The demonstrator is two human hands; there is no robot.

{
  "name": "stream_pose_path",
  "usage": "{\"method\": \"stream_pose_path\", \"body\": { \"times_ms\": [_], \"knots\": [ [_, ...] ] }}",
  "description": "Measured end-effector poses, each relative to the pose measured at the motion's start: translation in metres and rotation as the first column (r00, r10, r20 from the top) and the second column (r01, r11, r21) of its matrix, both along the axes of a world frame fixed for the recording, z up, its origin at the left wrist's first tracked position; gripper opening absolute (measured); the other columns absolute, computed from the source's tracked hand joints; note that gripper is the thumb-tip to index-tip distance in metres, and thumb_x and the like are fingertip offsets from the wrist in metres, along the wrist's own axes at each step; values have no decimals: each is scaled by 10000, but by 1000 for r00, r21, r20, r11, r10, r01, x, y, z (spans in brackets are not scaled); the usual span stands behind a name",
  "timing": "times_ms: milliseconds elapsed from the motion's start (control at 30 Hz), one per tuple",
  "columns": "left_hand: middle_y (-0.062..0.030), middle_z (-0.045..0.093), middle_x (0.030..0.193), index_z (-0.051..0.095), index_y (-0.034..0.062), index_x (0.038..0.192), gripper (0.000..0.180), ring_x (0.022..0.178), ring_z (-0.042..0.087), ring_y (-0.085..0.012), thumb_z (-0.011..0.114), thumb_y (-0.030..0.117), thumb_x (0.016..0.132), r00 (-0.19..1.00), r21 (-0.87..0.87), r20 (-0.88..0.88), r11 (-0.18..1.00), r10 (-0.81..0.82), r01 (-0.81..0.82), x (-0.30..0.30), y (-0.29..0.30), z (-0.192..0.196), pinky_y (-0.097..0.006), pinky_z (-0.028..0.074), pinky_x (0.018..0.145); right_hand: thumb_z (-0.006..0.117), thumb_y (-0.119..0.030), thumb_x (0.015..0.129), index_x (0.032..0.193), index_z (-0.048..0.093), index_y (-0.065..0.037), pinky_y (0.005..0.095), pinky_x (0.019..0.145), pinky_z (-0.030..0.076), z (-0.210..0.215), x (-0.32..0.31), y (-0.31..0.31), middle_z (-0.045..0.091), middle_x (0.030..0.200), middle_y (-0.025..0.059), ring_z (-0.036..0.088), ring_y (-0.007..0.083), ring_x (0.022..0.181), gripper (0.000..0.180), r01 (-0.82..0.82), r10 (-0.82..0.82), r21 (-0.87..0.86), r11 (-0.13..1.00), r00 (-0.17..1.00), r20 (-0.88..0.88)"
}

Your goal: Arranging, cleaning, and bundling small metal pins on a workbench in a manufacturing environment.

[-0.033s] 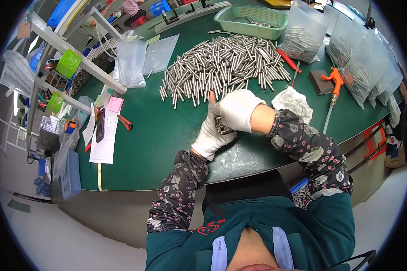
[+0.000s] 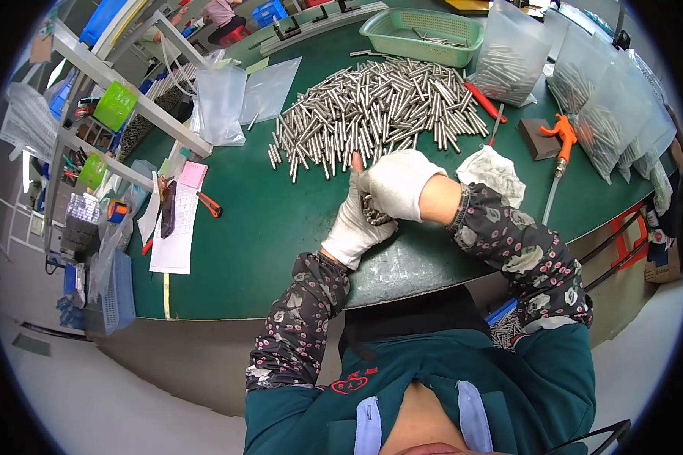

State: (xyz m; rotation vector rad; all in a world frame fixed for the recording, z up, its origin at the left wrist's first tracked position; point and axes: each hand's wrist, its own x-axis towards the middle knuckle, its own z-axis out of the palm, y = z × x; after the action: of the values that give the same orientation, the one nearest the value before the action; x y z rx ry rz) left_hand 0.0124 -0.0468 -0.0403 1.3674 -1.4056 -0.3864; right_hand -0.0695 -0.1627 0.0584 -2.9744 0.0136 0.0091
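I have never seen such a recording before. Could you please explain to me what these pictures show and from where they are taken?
There is no machine here: a person works with two gloved hands. A wide fisheye camera on the head looks down, so straight edges bend near the rim. On the dark green table top lies a large pile of short, silver metal rods. Behind it stands a pale green plastic basket; to the right are translucent plastic bags with similar rods. The white-gloved left hand and white-gloved right hand meet around a small metal bundle, mostly hidden between them.
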Motion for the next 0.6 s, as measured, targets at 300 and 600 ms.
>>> {"method": "stream_pose_path", "body": {
  "times_ms": [300, 600],
  "knots": [
    [-14, 452, 1184, 182, 129, 1338, 617, 988, 499, -128, 404, 493, 892, -90, -162, -986, 906, -138, 391, 5, -20, 4, -268, 409, 918, 554, -147, 663, 723, 657, -32, 406, 630, 498, 2, 3, 16, 628, 697, 177, 627, 335, 684, 165, 208, -206, 24, 978, 977, -52],
    [-30, 446, 1161, -53, 164, 1404, 1005, 974, 501, -142, 685, 125, 723, 829, 69, -556, 991, -60, 118, 14, -20, -34, -267, 408, 893, 535, -146, 682, 880, 659, -86, 407, 648, 492, -8, 6, 8, 622, 720, 182, 619, 338, 694, 240, 232, -226, 82, 969, 971, -77]
  ]
}}
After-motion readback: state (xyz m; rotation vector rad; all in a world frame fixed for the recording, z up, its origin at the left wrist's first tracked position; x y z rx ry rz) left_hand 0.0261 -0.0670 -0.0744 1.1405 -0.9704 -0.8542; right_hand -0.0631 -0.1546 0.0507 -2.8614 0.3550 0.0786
